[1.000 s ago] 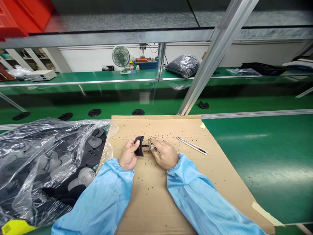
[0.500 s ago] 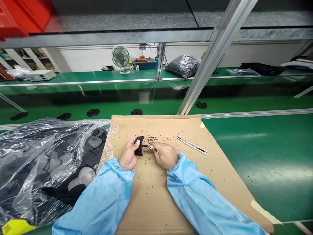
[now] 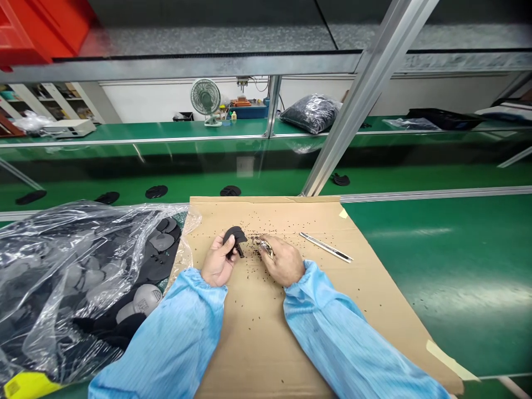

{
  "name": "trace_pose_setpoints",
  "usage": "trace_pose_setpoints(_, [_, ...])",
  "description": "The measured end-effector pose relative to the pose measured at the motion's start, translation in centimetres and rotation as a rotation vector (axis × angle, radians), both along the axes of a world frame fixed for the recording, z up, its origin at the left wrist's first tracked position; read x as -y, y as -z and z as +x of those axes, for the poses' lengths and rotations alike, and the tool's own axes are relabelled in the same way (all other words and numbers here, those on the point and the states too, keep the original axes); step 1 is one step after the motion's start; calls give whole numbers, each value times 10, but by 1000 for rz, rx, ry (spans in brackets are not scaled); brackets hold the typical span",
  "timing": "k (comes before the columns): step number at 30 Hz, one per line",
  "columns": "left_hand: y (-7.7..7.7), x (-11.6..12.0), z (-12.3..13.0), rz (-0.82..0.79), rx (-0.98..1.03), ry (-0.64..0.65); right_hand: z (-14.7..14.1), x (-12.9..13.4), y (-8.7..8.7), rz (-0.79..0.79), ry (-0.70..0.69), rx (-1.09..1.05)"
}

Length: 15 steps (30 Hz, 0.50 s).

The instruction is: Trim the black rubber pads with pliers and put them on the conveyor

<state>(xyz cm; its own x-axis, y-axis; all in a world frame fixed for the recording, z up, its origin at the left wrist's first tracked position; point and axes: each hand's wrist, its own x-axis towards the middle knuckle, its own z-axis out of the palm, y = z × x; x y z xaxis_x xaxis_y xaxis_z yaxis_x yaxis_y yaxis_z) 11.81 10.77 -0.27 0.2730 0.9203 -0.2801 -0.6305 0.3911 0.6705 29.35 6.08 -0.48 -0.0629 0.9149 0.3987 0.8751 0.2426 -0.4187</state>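
Observation:
My left hand [image 3: 217,261] is closed on a curved black plastic part [image 3: 235,234], thumb across its face. A short dark stub points down from the part towards the right. My right hand [image 3: 283,260] wraps round small metal nippers [image 3: 265,246], whose tips point left at the part with a small gap between them. Their handles are mostly hidden in my palm. Under both hands lies a cardboard sheet [image 3: 249,354], strewn with tiny black bits around the nippers. A slim white-and-black cutter knife [image 3: 326,247] rests on the cardboard to the right of my right hand.
At left, a clear plastic bag [image 3: 54,266] holds many black and grey parts. Several black parts, one of them a round piece [image 3: 230,190], lie along the green bench behind the cardboard. A slanted metal post [image 3: 366,100] rises at the cardboard's far right corner.
The black part has turned in my left hand, showing more of its curved face and the stub. The nippers have come away from the part, and their tips have swung up.

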Motion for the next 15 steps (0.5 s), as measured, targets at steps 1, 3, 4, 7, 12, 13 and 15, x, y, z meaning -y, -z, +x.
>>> trace_pose_setpoints(1, [0, 0, 0, -13, 13, -1, 0, 0, 0, -11, 3, 3])
trace_pose_setpoints(3, [-2, -1, 0, -26, 40, 8, -1, 1, -1, -26, -2, 8])
trace_pose_setpoints(4, [-3, 0, 0, -26, 49, 18, -1, 1, -2, -31, -6, 11])
trace_pose_setpoints(7, [-6, 1, 0, -46, 66, 59, -3, 2, -5, -41, -12, 25])
trace_pose_setpoints(12, [-7, 1, -3, -139, 114, 118, -11, 6, -8, -53, -45, 137])
trace_pose_setpoints(13, [-6, 1, -3, -142, 146, 141, -13, 6, -8, -54, -56, 156])
trace_pose_setpoints(15, [-5, 0, -4, -146, 206, 195, -18, 8, -10, -63, -75, 176])
